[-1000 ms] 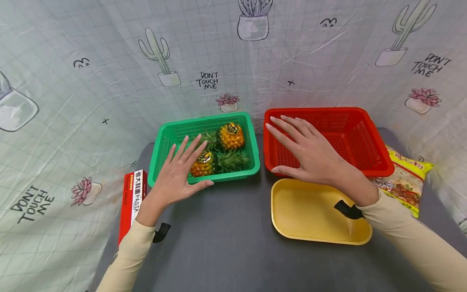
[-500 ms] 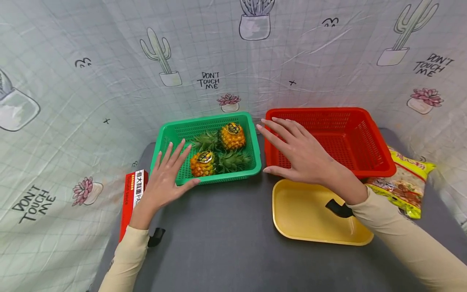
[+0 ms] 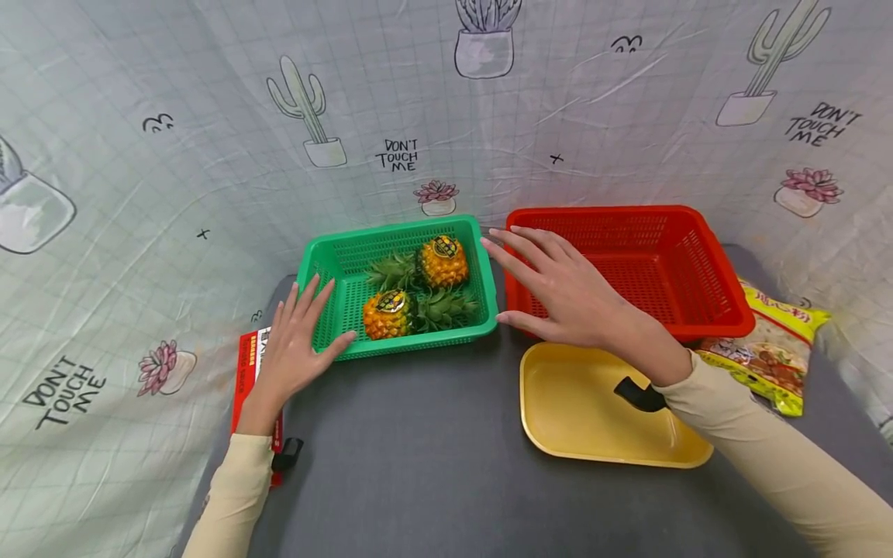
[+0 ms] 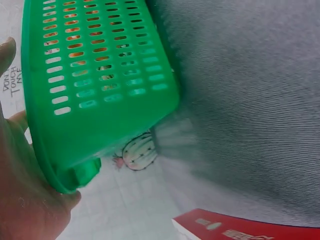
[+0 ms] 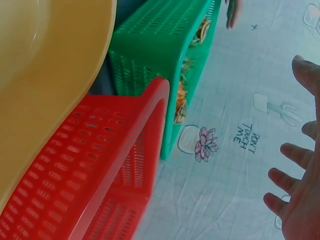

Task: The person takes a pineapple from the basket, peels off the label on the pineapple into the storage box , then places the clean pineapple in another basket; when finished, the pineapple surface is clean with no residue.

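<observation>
My left hand point(image 3: 293, 353) is spread over the left end of a green basket point(image 3: 446, 338), fingers straight, holding nothing. Inside that basket lie two toy-like pineapples, one pineapple point(image 3: 386, 318) at the front and another pineapple point(image 3: 444, 265) at the back right, both with dark labels and green leaves. My right hand point(image 3: 572, 294), also spread and holding nothing, hovers above the left side of a red basket point(image 3: 670, 271), its fingertips toward the green basket's right rim. In the right wrist view the right hand point(image 5: 302, 175) shows straight fingers apart from both baskets.
A yellow tray point(image 3: 593, 418) stands in front of the red basket, under the right wrist. At the right lies a yellow noodle bag point(image 3: 774, 349). A red pasta box point(image 3: 246, 364) is partly hidden by the left arm. A printed curtain point(image 3: 488, 139) hangs behind the grey table point(image 3: 432, 465).
My left hand has moved left and slightly nearer, uncovering the front pineapple. My right hand has shifted left toward the green basket. The baskets and tray stay put.
</observation>
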Demonstrator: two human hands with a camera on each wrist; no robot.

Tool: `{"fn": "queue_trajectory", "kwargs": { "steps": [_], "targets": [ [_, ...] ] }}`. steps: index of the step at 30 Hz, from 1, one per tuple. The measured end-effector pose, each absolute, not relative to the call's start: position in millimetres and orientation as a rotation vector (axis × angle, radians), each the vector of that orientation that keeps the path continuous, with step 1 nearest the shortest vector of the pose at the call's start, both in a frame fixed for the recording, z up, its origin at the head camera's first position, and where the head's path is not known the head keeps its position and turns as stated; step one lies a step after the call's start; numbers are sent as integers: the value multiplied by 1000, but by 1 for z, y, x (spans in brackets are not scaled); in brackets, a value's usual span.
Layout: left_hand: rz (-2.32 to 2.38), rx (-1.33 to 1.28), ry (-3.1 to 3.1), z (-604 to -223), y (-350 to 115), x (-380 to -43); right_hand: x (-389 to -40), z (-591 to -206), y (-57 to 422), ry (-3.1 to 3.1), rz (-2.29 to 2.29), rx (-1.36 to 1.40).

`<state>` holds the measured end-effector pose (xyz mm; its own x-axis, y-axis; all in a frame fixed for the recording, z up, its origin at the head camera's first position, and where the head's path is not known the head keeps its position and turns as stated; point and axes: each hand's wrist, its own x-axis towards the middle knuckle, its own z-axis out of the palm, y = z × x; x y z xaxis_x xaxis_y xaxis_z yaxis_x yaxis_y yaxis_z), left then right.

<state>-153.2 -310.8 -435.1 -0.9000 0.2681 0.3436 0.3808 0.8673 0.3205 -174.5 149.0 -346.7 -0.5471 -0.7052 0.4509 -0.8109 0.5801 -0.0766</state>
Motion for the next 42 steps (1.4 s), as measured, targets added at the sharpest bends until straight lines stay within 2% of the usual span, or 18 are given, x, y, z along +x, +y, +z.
{"fn": "queue_trajectory", "kwargs": {
  "steps": [14,42],
  "targets": [
    [-652,-417,-2682,-450,-322,-152,-174,-349,142,-2433,406,1257],
    [-977,-117,-2701,-466,-331,-138,-181,-357,111,-2444,417,1329]
  ]
}}
